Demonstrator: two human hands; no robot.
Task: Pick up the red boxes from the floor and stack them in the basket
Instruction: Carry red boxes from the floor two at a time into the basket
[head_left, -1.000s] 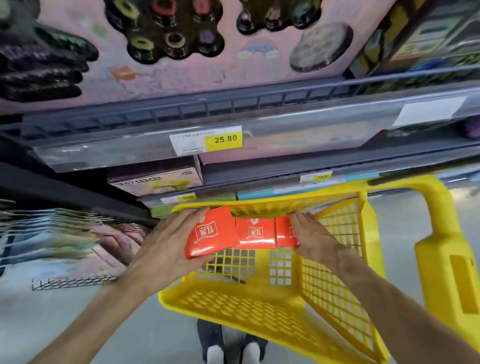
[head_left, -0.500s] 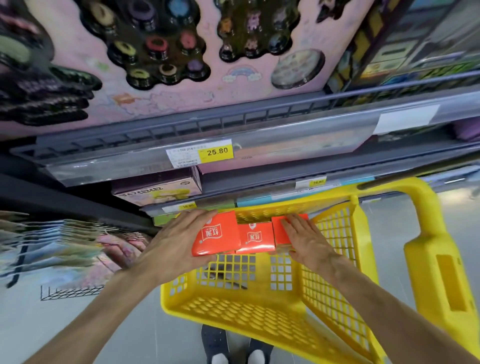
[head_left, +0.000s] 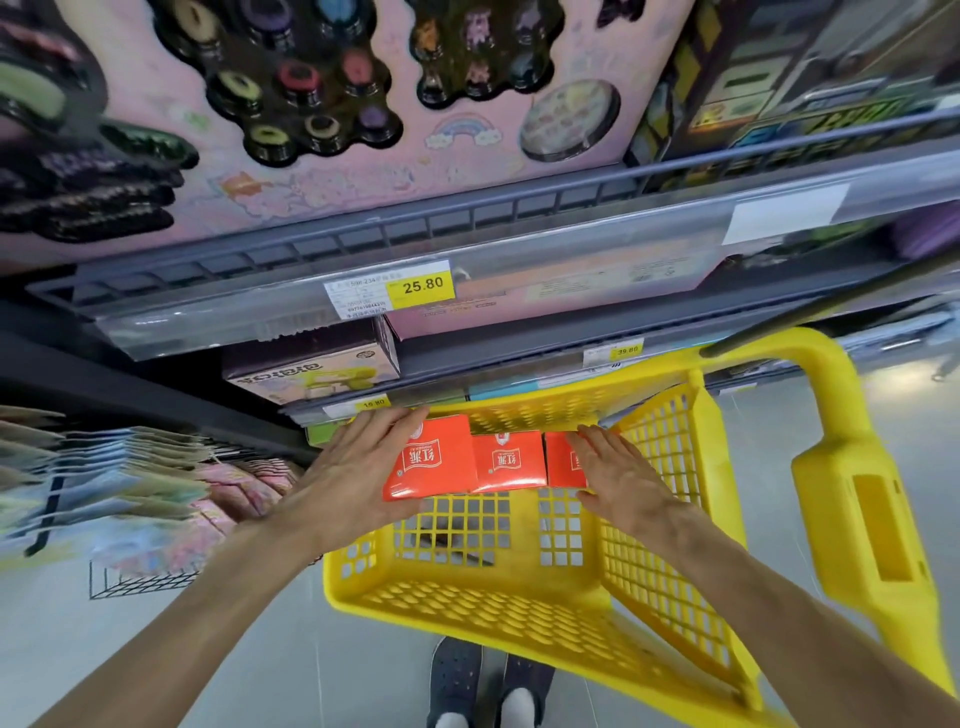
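Three red boxes with white labels form a row inside the yellow basket (head_left: 519, 618), against its far wall. My left hand (head_left: 343, 483) grips the left red box (head_left: 431, 460), fingers over its top edge and thumb under it. The middle red box (head_left: 509, 462) sits pressed between its neighbours. My right hand (head_left: 618, 478) lies flat on the right red box (head_left: 558, 462) and hides most of it. The boxes are held above the basket's mesh floor.
Grey store shelves (head_left: 519, 332) with price tags and toy packages stand just beyond the basket. The basket's big yellow handle (head_left: 857, 467) rises at the right. Hanging packets (head_left: 119, 483) fill the left. My shoes (head_left: 488, 686) stand on the grey floor below.
The left box has swung from tilted to nearly level with the other two. Both hands and the row of boxes have shifted slightly toward the basket's far wall.
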